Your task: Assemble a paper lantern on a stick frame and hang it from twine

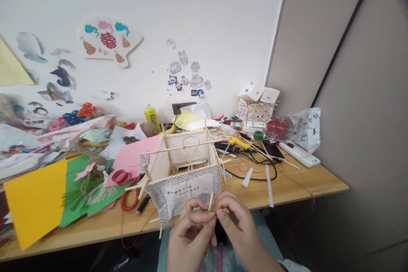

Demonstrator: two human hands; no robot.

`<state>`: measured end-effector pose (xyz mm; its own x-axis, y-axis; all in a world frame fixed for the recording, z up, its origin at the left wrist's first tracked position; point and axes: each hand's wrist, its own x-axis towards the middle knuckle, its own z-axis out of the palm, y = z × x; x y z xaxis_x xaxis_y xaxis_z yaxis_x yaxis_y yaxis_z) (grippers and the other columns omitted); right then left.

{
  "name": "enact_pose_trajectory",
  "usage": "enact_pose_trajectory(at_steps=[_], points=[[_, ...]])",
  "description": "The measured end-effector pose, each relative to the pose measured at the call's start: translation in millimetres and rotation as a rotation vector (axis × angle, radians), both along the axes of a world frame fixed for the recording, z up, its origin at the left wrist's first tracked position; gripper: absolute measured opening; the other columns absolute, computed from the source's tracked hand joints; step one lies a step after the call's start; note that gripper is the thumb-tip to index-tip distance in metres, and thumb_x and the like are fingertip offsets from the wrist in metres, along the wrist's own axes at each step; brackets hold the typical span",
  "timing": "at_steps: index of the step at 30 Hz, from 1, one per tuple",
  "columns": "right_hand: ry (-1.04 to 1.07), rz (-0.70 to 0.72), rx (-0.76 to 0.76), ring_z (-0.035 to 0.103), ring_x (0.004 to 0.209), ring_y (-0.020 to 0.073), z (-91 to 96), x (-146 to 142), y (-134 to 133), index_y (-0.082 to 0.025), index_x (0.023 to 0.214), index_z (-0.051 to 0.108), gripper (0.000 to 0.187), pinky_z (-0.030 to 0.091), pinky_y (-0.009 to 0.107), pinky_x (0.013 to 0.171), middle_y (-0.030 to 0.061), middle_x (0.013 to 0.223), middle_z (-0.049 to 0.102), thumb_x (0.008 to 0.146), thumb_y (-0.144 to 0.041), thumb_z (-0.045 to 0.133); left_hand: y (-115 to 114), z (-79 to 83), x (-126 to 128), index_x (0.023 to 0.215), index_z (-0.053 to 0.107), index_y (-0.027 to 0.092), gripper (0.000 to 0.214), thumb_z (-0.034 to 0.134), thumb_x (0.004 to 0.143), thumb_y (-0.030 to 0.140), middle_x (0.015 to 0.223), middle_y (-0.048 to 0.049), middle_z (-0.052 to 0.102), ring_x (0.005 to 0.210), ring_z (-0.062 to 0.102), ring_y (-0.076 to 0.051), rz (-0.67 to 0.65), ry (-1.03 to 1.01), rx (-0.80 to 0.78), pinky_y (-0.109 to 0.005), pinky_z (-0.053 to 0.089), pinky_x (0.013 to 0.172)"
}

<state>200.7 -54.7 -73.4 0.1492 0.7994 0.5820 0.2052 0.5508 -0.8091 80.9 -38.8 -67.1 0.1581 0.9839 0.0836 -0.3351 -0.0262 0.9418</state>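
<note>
My left hand (190, 234) is closed, with a loop of brown twine (188, 169) over its fingers. My right hand (238, 226) pinches the twine close to my left fingertips. Between the two hands a short wooden stick (211, 200) stands up, with the twine at its lower end. Just beyond them is a lantern-like frame (178, 149) of wooden sticks, with pale paper sides and a patterned front panel (188, 191) bearing writing. The twine runs up from my hands to a stick lying across the frame's open top. The knot area is partly hidden by my fingers.
Red-handled scissors (129, 199) and a marker (143, 204) lie left of the frame. Coloured paper sheets (35, 195) cover the table's left side. At right are a yellow glue gun (239, 143), a phone (273, 150), a power strip (299, 155) and black cable.
</note>
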Motion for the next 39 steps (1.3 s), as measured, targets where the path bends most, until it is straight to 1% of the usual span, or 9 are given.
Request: enact_pose_trajectory(at_steps=[8,11,16,20,23,26,31,34,39], points=[[0.315,0.226,-0.251,0.057,0.079,0.0148,1.0,2,5,-0.019,0.08,0.067,0.026,0.044,0.026,0.074,0.0021,0.08,0.06,0.082,-0.045,0.063,-6,8.3,5,0.057,0.068,0.016,0.024,0.084,0.055,0.034,0.094,0.0012,0.049,0.044,0.048,0.0,0.092,-0.013,-0.049,-0.018,0.037,0.042],[0.413,0.356,-0.377,0.056,0.074,0.0136,4.1,6,4,-0.018,0.076,0.066,0.03,0.042,0.025,0.072,0.0008,0.075,0.06,0.076,-0.047,0.07,-4,6.8,0,0.054,0.069,0.017,0.021,0.083,0.057,0.033,0.092,-0.0013,0.051,0.049,0.049,-0.003,0.046,0.033,0.032,-0.019,0.04,0.045],[0.519,0.542,-0.528,0.052,0.071,0.0109,5.0,13,2,-0.015,0.074,0.063,0.035,0.039,0.023,0.071,-0.0009,0.072,0.057,0.071,-0.048,0.075,2,3.1,-5,0.054,0.072,0.021,0.014,0.08,0.064,0.029,0.079,-0.0077,0.059,0.088,0.058,-0.021,-0.038,0.118,0.214,-0.027,0.05,0.071],[0.525,0.604,-0.575,0.051,0.072,0.0113,5.0,15,-1,-0.016,0.081,0.06,0.04,0.038,0.024,0.072,-0.0006,0.075,0.054,0.075,-0.054,0.069,0,-0.3,-6,0.062,0.075,0.022,0.01,0.078,0.066,0.03,0.088,-0.0077,0.059,0.084,0.059,-0.019,-0.102,0.106,0.18,-0.026,0.05,0.068],[0.407,0.487,-0.513,0.046,0.07,0.0114,2.6,15,0,-0.017,0.08,0.053,0.042,0.037,0.025,0.069,-0.0013,0.073,0.049,0.084,-0.058,0.055,-1,-5.7,-6,0.083,0.077,0.025,0.017,0.072,0.073,0.037,0.098,-0.0068,0.056,0.056,0.053,-0.007,-0.146,0.069,0.108,-0.02,0.043,0.047],[0.15,0.238,-0.355,0.043,0.069,0.0118,-2.7,14,1,-0.019,0.077,0.047,0.038,0.035,0.024,0.065,-0.002,0.072,0.044,0.092,-0.054,0.044,0,-10.9,-6,0.095,0.075,0.028,0.024,0.068,0.076,0.041,0.1,-0.0072,0.058,0.046,0.045,-0.001,-0.152,0.028,0.062,-0.016,0.033,0.037],[-0.187,-0.066,-0.002,0.047,0.072,0.0124,-5.1,13,0,-0.022,0.081,0.044,0.025,0.038,0.023,0.065,-0.0013,0.078,0.048,0.098,-0.038,0.037,0,-13.8,-2,0.096,0.073,0.021,0.033,0.07,0.075,0.045,0.057,0.0014,0.053,0.041,0.043,-0.004,-0.091,-0.023,-0.048,-0.013,0.025,0.035],[-0.278,-0.154,0.086,0.048,0.072,0.012,-2.3,13,-1,-0.022,0.082,0.043,0.021,0.039,0.021,0.065,-0.0016,0.078,0.048,0.099,-0.032,0.035,-1,-12.8,-2,0.097,0.071,0.017,0.039,0.07,0.073,0.048,0.048,0.0039,0.051,0.036,0.042,-0.005,-0.068,-0.027,-0.096,-0.013,0.024,0.034],[-0.289,-0.185,0.076,0.047,0.069,0.0117,-3.7,13,-2,-0.023,0.081,0.04,0.019,0.04,0.02,0.063,-0.0019,0.076,0.046,0.098,-0.024,0.033,-1,-9.1,-3,0.094,0.063,0.014,0.045,0.066,0.075,0.054,0.043,0.0016,0.057,0.034,0.044,-0.008,-0.069,-0.051,-0.174,-0.015,0.03,0.034]])
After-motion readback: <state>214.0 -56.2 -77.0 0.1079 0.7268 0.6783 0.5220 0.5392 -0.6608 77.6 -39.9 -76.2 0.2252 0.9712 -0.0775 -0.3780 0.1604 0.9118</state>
